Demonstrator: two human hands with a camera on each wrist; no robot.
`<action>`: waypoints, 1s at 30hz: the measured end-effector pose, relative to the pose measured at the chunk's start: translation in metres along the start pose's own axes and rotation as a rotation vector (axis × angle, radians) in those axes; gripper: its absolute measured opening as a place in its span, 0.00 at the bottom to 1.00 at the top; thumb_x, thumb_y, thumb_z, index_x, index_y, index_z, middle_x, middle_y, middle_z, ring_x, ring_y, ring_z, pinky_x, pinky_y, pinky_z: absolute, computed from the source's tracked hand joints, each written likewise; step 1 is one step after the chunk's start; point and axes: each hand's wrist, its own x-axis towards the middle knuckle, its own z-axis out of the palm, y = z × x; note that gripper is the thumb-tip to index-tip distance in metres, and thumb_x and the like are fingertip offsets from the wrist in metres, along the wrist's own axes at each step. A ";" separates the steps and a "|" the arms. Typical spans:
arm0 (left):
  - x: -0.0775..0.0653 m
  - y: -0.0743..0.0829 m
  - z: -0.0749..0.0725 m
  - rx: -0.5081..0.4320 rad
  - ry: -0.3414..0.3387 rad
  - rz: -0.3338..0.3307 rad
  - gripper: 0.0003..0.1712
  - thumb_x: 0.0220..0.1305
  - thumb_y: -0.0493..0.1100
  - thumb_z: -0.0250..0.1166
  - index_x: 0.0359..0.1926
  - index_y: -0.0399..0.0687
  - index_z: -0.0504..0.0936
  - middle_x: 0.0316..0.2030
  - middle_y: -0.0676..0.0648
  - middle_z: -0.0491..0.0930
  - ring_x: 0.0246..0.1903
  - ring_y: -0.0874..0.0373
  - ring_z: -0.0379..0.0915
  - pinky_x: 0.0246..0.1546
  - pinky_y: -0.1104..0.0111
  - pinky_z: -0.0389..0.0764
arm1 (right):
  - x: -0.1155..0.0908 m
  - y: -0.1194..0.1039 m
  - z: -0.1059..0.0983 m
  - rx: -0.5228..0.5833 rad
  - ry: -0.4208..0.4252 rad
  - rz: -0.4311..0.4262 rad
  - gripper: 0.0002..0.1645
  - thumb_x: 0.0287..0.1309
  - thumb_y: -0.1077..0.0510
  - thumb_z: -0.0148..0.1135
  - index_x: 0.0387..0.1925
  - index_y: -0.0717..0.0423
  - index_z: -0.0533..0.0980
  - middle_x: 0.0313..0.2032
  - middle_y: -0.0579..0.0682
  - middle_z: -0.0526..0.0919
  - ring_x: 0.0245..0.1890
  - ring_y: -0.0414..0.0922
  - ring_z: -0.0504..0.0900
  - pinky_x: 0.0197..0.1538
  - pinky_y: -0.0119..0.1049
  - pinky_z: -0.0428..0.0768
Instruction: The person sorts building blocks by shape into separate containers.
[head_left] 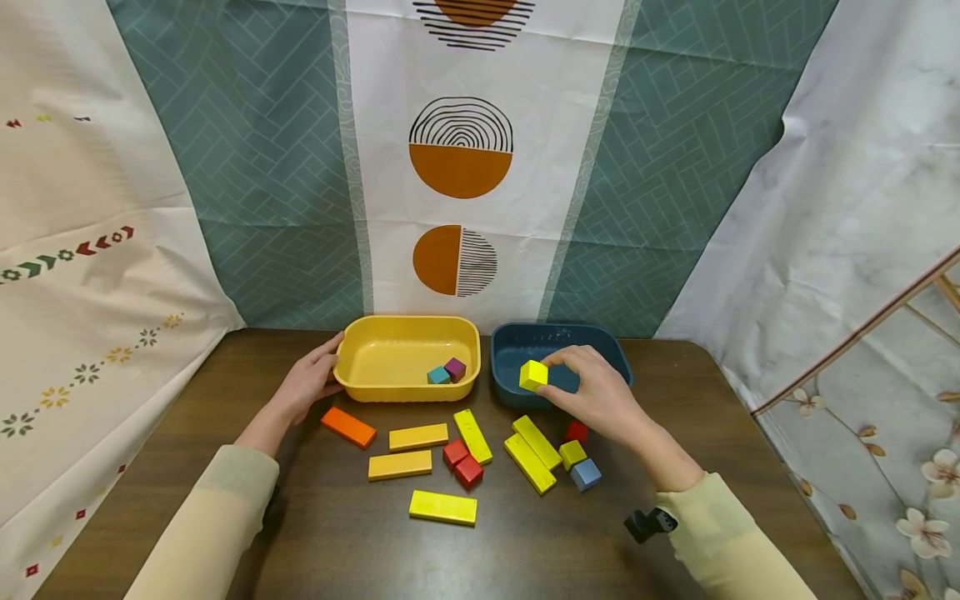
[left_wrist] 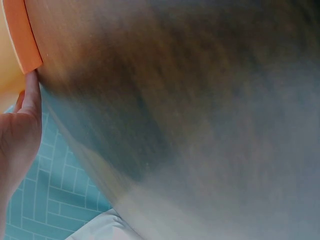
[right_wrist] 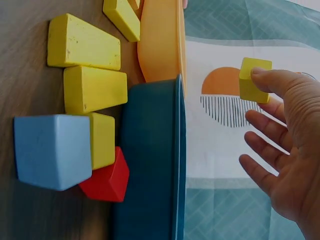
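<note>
My right hand pinches a yellow cube between thumb and fingertips, above the dark blue bin. In the right wrist view the cube sits higher than the bin's rim, and the other fingers of the hand are spread apart from it. My left hand rests against the left end of the yellow bin, fingers fairly straight. A teal cube and a purple cube lie inside the yellow bin. The blue bin's floor is partly hidden by my right hand.
In front of the bins lie an orange block, amber blocks, several long yellow blocks and two red cubes. Another yellow cube, a blue cube and a red cube sit near my right forearm. Curtains hang behind.
</note>
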 end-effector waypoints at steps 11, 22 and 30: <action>0.002 -0.001 0.001 -0.011 0.000 0.000 0.33 0.81 0.45 0.41 0.83 0.57 0.47 0.80 0.40 0.46 0.67 0.36 0.64 0.63 0.47 0.71 | 0.018 -0.011 0.011 -0.001 -0.014 -0.010 0.23 0.60 0.42 0.73 0.53 0.45 0.82 0.54 0.43 0.82 0.59 0.47 0.74 0.59 0.52 0.77; 0.003 -0.002 0.000 -0.019 0.003 -0.002 0.33 0.81 0.46 0.41 0.83 0.56 0.48 0.80 0.40 0.47 0.67 0.37 0.65 0.63 0.48 0.72 | 0.035 -0.022 0.023 -0.037 -0.020 -0.055 0.24 0.60 0.42 0.73 0.54 0.47 0.83 0.54 0.44 0.82 0.57 0.46 0.74 0.57 0.48 0.80; 0.002 -0.001 0.001 -0.018 0.008 -0.005 0.33 0.81 0.45 0.42 0.83 0.57 0.48 0.80 0.40 0.47 0.67 0.38 0.64 0.63 0.48 0.72 | 0.050 -0.029 0.031 -0.050 -0.039 -0.053 0.23 0.61 0.42 0.71 0.55 0.47 0.83 0.55 0.46 0.82 0.58 0.47 0.74 0.58 0.49 0.79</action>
